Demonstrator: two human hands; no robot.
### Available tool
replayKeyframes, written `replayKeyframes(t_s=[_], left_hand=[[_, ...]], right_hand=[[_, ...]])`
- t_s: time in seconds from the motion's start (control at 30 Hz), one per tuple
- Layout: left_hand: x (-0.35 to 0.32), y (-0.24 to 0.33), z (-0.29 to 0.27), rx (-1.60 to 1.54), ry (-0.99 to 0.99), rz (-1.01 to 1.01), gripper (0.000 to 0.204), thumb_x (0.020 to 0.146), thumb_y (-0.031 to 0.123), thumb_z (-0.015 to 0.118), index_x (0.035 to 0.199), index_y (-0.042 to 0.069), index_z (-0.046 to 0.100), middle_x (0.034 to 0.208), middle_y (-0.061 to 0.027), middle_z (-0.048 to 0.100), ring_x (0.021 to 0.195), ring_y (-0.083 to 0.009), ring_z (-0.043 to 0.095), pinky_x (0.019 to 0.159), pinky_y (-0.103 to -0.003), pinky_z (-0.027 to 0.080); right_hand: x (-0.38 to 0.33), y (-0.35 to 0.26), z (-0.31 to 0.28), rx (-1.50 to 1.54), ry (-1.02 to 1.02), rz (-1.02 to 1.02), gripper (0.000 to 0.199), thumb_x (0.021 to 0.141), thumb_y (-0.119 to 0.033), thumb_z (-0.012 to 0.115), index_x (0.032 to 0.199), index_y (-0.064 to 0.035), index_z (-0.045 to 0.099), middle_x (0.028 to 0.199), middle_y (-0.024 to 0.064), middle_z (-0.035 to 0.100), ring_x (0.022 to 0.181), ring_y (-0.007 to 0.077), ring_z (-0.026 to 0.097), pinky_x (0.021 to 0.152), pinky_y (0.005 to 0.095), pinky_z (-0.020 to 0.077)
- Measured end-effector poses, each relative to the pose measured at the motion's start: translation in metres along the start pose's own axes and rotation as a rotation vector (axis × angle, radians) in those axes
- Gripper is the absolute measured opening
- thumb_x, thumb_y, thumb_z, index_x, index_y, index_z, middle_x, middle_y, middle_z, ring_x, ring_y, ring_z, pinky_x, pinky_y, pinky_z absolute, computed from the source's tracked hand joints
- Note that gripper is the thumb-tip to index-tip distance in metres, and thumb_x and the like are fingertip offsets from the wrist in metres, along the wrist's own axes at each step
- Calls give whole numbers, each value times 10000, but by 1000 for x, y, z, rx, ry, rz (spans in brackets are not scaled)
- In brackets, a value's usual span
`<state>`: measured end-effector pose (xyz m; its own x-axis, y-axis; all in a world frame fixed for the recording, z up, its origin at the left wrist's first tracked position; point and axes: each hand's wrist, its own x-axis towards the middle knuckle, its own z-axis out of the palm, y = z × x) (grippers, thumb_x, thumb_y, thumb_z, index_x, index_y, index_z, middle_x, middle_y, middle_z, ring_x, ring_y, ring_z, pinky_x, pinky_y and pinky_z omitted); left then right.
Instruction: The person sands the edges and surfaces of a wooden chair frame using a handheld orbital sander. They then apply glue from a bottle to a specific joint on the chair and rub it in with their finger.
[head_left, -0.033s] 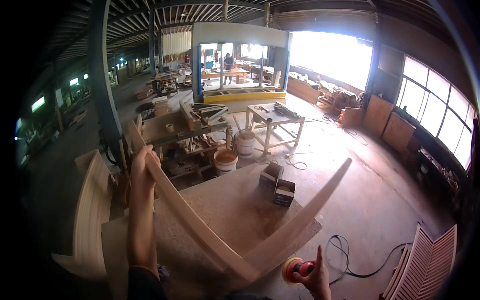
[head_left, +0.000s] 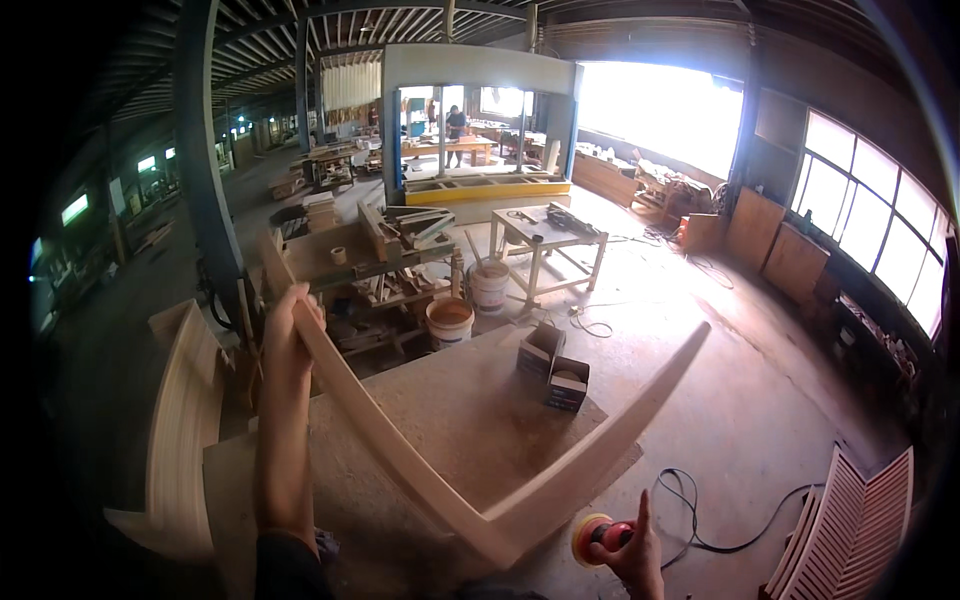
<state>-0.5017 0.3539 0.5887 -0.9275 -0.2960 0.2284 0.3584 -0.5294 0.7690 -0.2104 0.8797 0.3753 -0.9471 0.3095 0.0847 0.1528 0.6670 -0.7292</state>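
Observation:
My left hand (head_left: 290, 335) is wrapped round the upper part of the left arm of a pale V-shaped wooden piece (head_left: 395, 445). The piece's two long, slightly curved arms meet at a corner near me, over the dusty work surface. Its other arm slants up to the right, its far end free. Low on the right, my right hand (head_left: 638, 558) grips a red orbital sander (head_left: 603, 540) with a yellow pad. One finger of that hand points up, and the sander is apart from the wood.
Two small dark boxes (head_left: 566, 384) sit on the work surface (head_left: 440, 390). Beyond stand buckets (head_left: 450, 322), a bench of offcuts (head_left: 330, 255) and a small table (head_left: 560, 228). A dark hose (head_left: 695, 510) loops at right, near slatted panels (head_left: 850, 530). Curved panels (head_left: 185, 440) stand left; a person works far off.
The wooden piece has shifted slightly, its right arm's tip moving a little to the right. My right hand and the sander have moved slightly right. My left hand keeps its grip, a touch lower.

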Motion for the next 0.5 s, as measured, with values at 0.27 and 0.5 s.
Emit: replayKeyframes(t_s=[0.27,0.5], left_hand=[[15,19,43,62,-503,-28,291,1049,300,672,1249,92,627,811,-16,642,571,-117,629,505,-298,569],[-85,42,29,322,-319,20,400,1074,386,647,1316,75,580,836,-26,622,563,-108,617,503,-266,540]], right_hand=[[-63,47,-42,-83,112,272,1391,595,-252,947,1715,-104,134,998,158,718,930,367,716,870,454,576],[-132,116,-75,-5,-11,350,1429,606,-261,949,1716,-92,65,1031,166,732,969,379,723,875,449,579]])
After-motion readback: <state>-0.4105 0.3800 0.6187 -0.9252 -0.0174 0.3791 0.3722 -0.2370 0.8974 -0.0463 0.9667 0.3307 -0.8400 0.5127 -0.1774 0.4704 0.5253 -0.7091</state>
